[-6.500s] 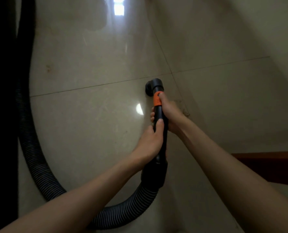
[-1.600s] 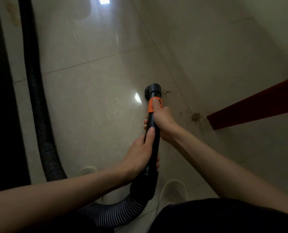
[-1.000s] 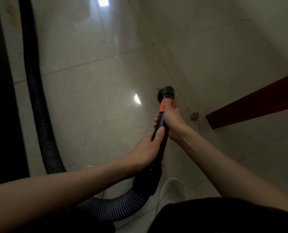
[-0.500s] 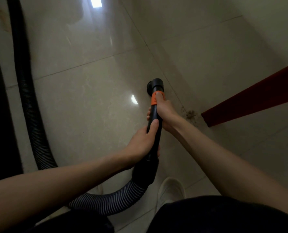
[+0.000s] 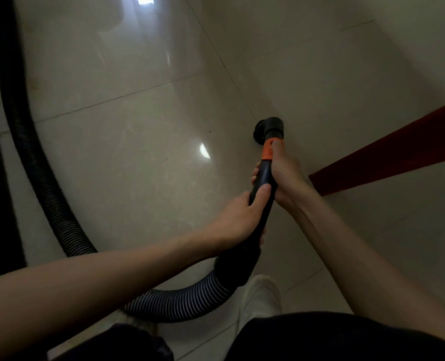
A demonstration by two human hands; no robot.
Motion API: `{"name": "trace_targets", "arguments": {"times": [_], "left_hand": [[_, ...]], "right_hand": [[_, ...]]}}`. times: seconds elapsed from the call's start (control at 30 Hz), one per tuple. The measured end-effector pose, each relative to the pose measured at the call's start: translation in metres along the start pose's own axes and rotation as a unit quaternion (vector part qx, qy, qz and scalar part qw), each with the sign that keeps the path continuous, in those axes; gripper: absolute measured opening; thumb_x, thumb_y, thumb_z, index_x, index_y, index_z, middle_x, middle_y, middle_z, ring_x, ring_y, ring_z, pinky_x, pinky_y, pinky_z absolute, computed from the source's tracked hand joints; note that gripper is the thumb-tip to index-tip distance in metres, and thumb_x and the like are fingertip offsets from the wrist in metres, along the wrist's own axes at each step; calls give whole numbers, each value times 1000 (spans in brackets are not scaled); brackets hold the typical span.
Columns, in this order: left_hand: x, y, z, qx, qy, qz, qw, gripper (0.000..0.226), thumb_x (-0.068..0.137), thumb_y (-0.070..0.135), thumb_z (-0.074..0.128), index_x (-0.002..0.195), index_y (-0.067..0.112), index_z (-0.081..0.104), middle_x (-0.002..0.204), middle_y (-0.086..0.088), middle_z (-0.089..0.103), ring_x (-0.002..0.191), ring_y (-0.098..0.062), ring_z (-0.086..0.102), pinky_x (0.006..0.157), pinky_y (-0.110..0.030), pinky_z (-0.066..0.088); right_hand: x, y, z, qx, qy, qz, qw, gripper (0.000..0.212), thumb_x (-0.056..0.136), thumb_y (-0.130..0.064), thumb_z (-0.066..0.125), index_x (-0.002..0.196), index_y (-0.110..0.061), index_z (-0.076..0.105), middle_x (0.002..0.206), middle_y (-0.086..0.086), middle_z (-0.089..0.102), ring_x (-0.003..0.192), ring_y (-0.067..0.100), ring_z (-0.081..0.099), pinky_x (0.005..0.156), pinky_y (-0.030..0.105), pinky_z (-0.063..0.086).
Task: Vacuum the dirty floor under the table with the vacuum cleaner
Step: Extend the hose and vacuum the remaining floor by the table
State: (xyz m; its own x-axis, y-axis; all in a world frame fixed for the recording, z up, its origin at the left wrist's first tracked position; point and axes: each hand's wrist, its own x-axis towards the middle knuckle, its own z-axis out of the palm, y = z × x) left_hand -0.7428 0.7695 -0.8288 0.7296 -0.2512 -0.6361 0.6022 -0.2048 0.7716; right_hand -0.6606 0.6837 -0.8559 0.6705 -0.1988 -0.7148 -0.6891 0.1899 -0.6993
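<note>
**Both hands on the vacuum wand, nozzle down by the red table leg**

So the person is gripping the black wand (image 5: 264,183) with both hands at once. The right hand (image 5: 286,175) is wrapping around the upper part of it, thumb lying along the orange collar (image 5: 269,150), fingers curling around the far side. The left hand (image 5: 242,217) is clenching the same wand just below, thumb pressing on top of the tube, nearly touching the right hand. Both arms are reaching forward and are bare.

Just past the orange collar, the black nozzle (image 5: 269,128) is pointing down at the floor (image 5: 127,152); whether it's actually touching the tile I can't tell from this angle. It's sitting close to a tile seam, and near a dark red beam or leg (image 5: 398,155) that's slanting in from the right.

Going back the other way, the wand is widening into a thick black cuff, and the ribbed hose (image 5: 179,300) is curling out of it, passing under the left forearm, then swinging up along the left side of the floor. A white shoe (image 5: 261,295) is planted right beside the cuff, with dark trousers (image 5: 346,337) at the bottom edge. The glossy pale tiles are throwing back a couple of bright light reflections.
</note>
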Motion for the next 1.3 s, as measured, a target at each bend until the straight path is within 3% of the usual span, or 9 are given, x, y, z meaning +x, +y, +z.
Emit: {"name": "trace_targets", "arguments": {"times": [0.2, 0.3, 0.4, 0.53, 0.63, 0.77, 0.9, 1.1, 1.3], "left_hand": [[12, 7, 13, 44, -57, -27, 997, 54, 96, 54, 29, 113, 7, 49, 68, -6, 59, 52, -18, 59, 50, -25, 52], [13, 7, 12, 45, -61, -27, 997, 51, 96, 53, 28, 107, 8, 50, 68, -6, 58, 54, -19, 59, 54, -27, 52], [12, 1, 8, 40, -30, -17, 999, 52, 96, 52, 28, 103, 7, 51, 68, -7, 59, 53, -19, 59, 54, -27, 51], [7, -12, 2, 31, 19, -14, 999, 50, 96, 52, 27, 93, 8, 52, 64, -6, 60, 51, -20, 60, 56, -29, 51], [6, -15, -1, 27, 30, -13, 999, 50, 97, 51, 28, 90, 8, 53, 62, -8, 60, 51, -22, 60, 55, -29, 50], [7, -7, 0, 2, -17, -22, 1000, 48, 97, 49, 28, 99, 7, 51, 66, -9, 58, 49, -20, 58, 51, -26, 50], [4, -10, 5, 4, -34, -37, 999, 53, 97, 51, 28, 109, 4, 50, 66, -8, 58, 50, -19, 58, 52, -27, 51], [-3, -21, -7, -11, 58, -18, 998, 49, 97, 49, 30, 77, 11, 55, 58, -9, 59, 48, -21, 59, 56, -32, 51], [-9, -22, -34, -45, 145, -23, 988, 49, 98, 48, 27, 76, 14, 55, 61, -12, 61, 57, -27, 63, 63, -36, 53]], "right_hand": [[13, 0, -29, 6, 49, 28, 998, 54, 99, -48, 34, 72, -3, 47, 56, 9, 48, 40, 20, 49, 48, 28, 41], [13, 0, -27, 12, 39, 24, 999, 53, 100, -46, 34, 69, -4, 46, 47, 6, 48, 38, 19, 48, 47, 28, 41], [9, 1, -15, 24, 12, 29, 999, 51, 101, -45, 34, 71, -5, 44, 38, 3, 46, 41, 18, 46, 46, 29, 39], [3, 8, 2, -8, -29, 34, 999, 45, 101, -45, 36, 83, -4, 45, 55, 9, 47, 37, 15, 48, 38, 21, 41], [-1, 11, 9, -21, -36, 38, 998, 45, 101, -44, 35, 80, -5, 45, 58, 8, 45, 43, 17, 47, 40, 23, 40], [3, 6, 0, -31, 15, 25, 999, 51, 101, -47, 30, 78, -4, 46, 57, 8, 45, 39, 17, 49, 41, 25, 40], [0, 8, -6, -51, 46, 25, 997, 51, 102, -41, 29, 73, -3, 45, 59, 10, 45, 50, 22, 46, 49, 32, 40], [-8, 15, 24, -50, -30, 4, 998, 42, 101, -38, 37, 75, -6, 44, 56, 10, 46, 37, 17, 48, 40, 24, 42], [-19, 9, 70, -69, -107, -10, 992, 40, 103, -34, 35, 75, -6, 41, 58, 11, 43, 29, 12, 45, 33, 18, 40]]}}
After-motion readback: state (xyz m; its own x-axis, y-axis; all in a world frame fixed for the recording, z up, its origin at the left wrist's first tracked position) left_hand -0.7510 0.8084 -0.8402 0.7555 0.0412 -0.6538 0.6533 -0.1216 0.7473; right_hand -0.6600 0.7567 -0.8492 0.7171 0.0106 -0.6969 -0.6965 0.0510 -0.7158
